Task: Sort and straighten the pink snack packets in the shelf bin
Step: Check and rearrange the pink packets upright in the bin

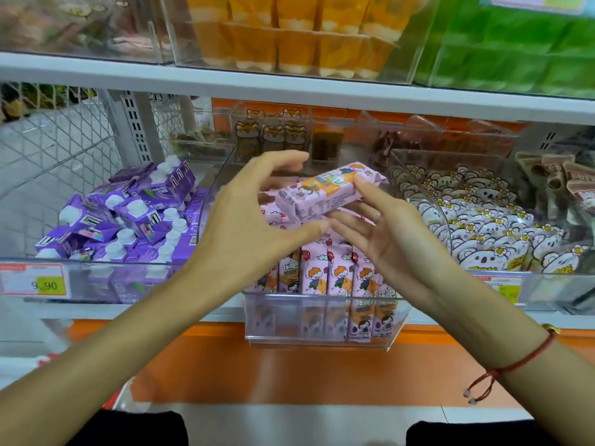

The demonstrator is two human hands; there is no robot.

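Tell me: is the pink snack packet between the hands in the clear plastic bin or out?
Out: pink snack packet is held above the clear plastic bin.
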